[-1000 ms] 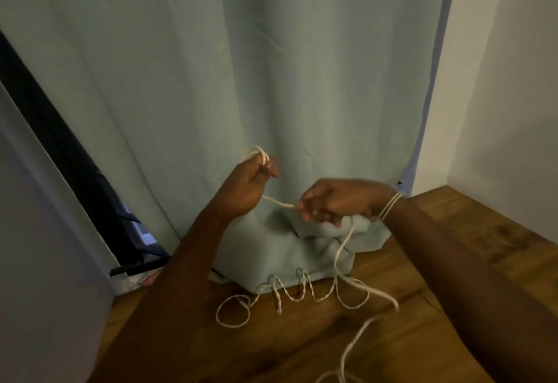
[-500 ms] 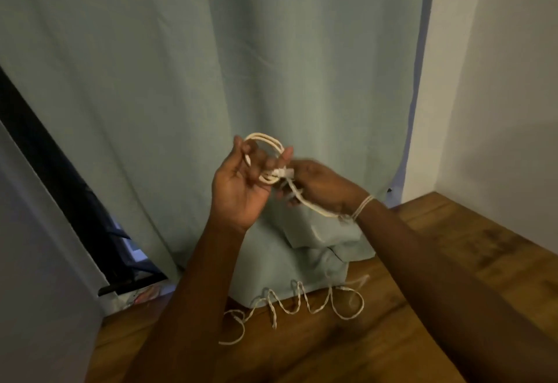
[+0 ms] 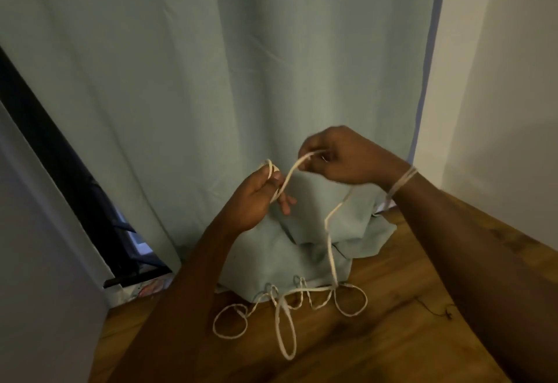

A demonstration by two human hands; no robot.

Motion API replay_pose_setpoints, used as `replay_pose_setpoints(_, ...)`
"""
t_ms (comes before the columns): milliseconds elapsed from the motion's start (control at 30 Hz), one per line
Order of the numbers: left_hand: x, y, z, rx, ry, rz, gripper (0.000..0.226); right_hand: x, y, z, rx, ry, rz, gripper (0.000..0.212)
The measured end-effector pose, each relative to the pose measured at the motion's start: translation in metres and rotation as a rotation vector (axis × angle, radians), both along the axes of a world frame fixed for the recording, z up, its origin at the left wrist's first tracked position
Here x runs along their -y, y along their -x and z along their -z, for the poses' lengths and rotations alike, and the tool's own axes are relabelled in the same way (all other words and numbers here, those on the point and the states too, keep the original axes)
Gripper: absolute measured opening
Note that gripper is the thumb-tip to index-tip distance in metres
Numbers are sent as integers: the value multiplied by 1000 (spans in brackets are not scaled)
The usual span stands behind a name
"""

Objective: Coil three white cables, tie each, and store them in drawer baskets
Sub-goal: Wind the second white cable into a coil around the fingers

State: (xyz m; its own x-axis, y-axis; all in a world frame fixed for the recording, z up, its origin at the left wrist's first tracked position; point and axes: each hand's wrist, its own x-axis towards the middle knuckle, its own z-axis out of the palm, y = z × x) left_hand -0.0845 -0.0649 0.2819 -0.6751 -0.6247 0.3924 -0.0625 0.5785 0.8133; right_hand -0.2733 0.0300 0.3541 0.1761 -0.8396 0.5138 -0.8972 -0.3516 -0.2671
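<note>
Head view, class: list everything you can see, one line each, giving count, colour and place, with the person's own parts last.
cable: one, white, held between both hands, its slack looped on the floor
curtain: one, pale green, hanging behind, its hem bunched on the floor
floor: one, brown wood, below
wall: one, white, right
dark frame: one, black, left of the curtain
bands: pale, round the right wrist
left hand: one, grips cable loops
right hand: one, pinches the cable

Home: floor-length curtain (image 3: 271, 80), wooden floor (image 3: 377, 352)
</note>
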Motion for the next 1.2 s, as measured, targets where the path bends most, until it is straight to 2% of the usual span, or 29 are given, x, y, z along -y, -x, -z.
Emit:
replay_pose_setpoints(133, -14, 5, -15, -107, -254, 262, 26, 23, 12, 3, 375, 17, -134, 9)
replay_pose_setpoints(267, -26, 11, -32, -501, -562, 521, 26, 43, 5, 41, 796, 4, -141, 14)
replay_pose_setpoints(333, -26, 15, -42, -675, -666, 577, 27, 45, -8, 63, 787, -126, -111, 11)
replay_pose_setpoints(433, -20, 24, -48, -767, -644, 562, 18, 39, -33, 84, 602, -485, -114, 11)
replay_pose_setpoints(500, -14, 30, -40, -676, -430, 295, 14, 32, -41, 85, 494, -687, -176, 8)
replay_pose_setpoints(567, -4, 26, -30, -468, -51, -52, 18, 24, -38, 79, 245, -843, -208, 10)
replay_pose_setpoints(633, 13, 18, -17, -208, 202, -184, 25, 12, -29, 68, 66, -944, -199, 8)
replay_pose_setpoints(667, 22, 13, -12, -77, 248, -197, 26, 7, -22, 59, 23, -908, -176, 10)
replay_pose_setpoints(733, 37, 1, 0, 157, 276, -199, 29, -1, -5, 36, -32, -673, -114, 9)
replay_pose_setpoints(800, 35, -3, 5, 276, 242, -122, 33, -4, 11, 13, 12, -402, -81, 7)
replay_pose_setpoints(900, 7, 0, -1, 122, -28, 161, 29, 1, 27, -10, 178, -115, -35, 12)
replay_pose_setpoints(1000, -22, 5, -13, -255, -488, 460, 28, 12, 27, -1, 391, 7, -66, 14)
replay_pose_setpoints(1100, -33, 10, -19, -574, -672, 634, 28, 22, 8, 32, 617, -21, -142, 17)
replay_pose_setpoints(1200, -36, 15, -31, -839, -739, 530, 25, 26, -19, 66, 590, -180, -124, 18)
